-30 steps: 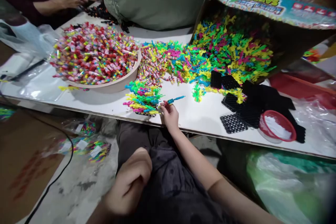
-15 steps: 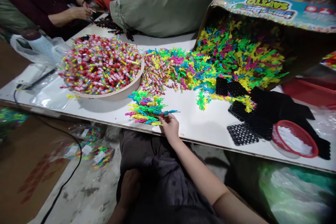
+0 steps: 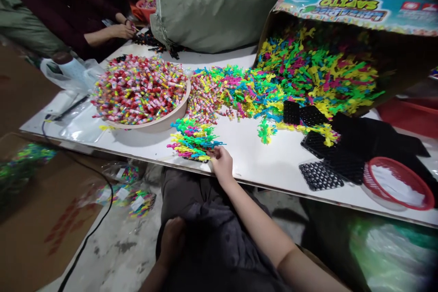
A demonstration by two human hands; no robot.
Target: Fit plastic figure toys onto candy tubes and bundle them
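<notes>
My right hand (image 3: pixel 223 164) is at the table's front edge, its fingers pinched together at the right side of a bunch of plastic toy figures (image 3: pixel 195 139). These are blue, green, yellow and pink, standing packed over a black holed tray (image 3: pixel 196 159) that shows only at its front. What the fingertips hold is too small and hidden to make out. My left hand (image 3: pixel 173 232) rests in shadow on my thigh, fingers curled, with nothing seen in it. Behind the bunch lie loose wrapped candy tubes (image 3: pixel 203 100) and more loose figures (image 3: pixel 253 86).
A big basin (image 3: pixel 178 112) heaped with candy tubes stands left. At right are an open carton (image 3: pixel 290 4) spilling figures, black holed trays (image 3: pixel 320 175) and a red basket (image 3: pixel 367 175). Another person's hands (image 3: pixel 123 29) work at back left. Filled bags (image 3: pixel 138 203) lie below.
The view has shifted, moving the scene at left rightward. My right hand stays at the bunch, and the bunch now sits slightly turned, showing the black tray's front edge.
</notes>
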